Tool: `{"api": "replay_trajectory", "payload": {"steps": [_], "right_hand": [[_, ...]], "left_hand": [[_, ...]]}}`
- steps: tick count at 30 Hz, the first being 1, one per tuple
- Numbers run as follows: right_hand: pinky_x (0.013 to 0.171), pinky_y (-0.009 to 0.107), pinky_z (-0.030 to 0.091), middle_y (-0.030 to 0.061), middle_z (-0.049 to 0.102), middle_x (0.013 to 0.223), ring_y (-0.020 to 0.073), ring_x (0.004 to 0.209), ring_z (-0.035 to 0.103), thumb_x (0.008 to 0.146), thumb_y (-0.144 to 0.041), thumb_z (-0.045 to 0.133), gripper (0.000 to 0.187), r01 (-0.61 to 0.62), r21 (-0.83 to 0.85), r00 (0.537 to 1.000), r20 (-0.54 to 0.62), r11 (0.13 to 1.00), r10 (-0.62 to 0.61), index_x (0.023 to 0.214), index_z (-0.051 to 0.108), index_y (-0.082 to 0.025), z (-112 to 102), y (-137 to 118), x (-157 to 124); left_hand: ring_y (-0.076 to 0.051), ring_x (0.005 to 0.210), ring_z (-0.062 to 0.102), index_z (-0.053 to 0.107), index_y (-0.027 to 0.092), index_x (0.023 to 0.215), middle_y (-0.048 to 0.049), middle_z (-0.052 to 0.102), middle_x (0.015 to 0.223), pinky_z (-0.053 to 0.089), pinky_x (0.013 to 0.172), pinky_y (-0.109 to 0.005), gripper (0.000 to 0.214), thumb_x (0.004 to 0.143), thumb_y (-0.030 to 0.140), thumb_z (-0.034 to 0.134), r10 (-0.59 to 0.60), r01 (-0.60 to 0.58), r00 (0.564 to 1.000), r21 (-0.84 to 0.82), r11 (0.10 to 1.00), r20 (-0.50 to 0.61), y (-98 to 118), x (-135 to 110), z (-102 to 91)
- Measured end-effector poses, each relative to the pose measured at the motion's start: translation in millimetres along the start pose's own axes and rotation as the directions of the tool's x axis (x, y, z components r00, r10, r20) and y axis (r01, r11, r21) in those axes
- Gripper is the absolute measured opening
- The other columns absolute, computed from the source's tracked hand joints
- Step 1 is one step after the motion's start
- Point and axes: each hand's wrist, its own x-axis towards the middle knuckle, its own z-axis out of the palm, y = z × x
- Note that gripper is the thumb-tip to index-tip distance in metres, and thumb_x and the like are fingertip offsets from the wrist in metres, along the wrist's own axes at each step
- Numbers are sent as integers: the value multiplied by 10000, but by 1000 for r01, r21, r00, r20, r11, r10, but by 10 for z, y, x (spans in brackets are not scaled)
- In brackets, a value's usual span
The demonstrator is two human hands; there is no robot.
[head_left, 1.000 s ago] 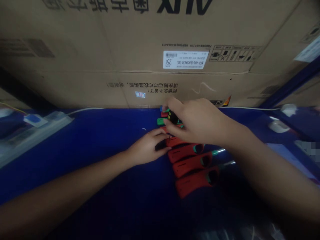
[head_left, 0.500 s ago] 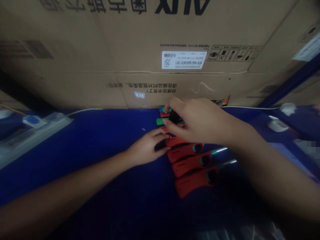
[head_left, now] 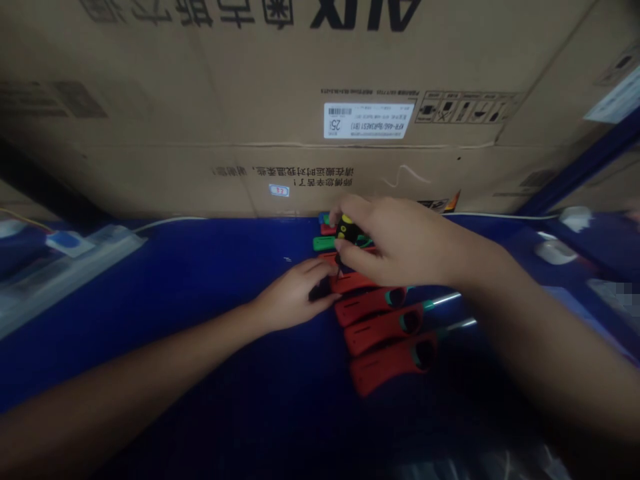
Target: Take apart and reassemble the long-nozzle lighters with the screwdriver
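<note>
My right hand is closed around the black-and-yellow handle of a screwdriver. Its dark shaft points down at a red lighter with a long-nosed shape. My left hand pinches that lighter's butt end with thumb and fingers, close to the screwdriver's tip. The exact contact of the tip is too dark to tell. Nearer to me lie more red long-nosed lighters in a row, with green triggers and metal nozzles. Beyond, a green lighter is partly covered by my right hand.
A large cardboard box stands behind the blue tabletop. To the left lies a clear plastic strip beside a blue-and-white object. A white mouse-like object and a white cable are at the right.
The screwdriver handle has turned, so yellow patches now face me. My right hand has shifted slightly to the right, while my left hand stays almost where it was.
</note>
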Motion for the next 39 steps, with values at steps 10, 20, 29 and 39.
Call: {"api": "replay_trajectory", "payload": {"steps": [10,20,29,39], "right_hand": [[596,271,288,44,663,821,149,666,531,950,-335,476,225,159,114,987,-22,981,-157,1023,602,-163,34,37,-3],[568,276,241,49,651,786,147,616,493,924,-308,465,237,118,15,992,-41,993,-118,1012,617,-149,28,-25,5],[571,287,248,92,671,907,174,684,542,938,-320,433,296,58,-54,997,-56,997,-61,1085,595,-120,46,-26,13],[566,286,244,98,688,866,183,650,543,949,-362,430,351,6,-95,999,-41,995,-10,1133,575,-100,45,-57,21]], "left_hand": [[-207,968,642,573,176,1018,-67,638,1024,566,867,-356,174,902,263,668,32,-32,999,18,999,2,-27,-11,11],[-200,943,646,576,186,994,-58,640,1005,567,853,-352,156,912,289,658,0,0,1000,17,1000,4,-22,-19,20],[-203,929,631,580,175,974,-55,623,971,560,837,-364,152,911,289,656,1,-2,1000,14,1000,14,-5,-6,-5],[-201,914,629,591,180,978,-55,622,975,560,823,-361,147,912,296,653,-2,2,1000,11,1000,6,-20,-16,4]]}}
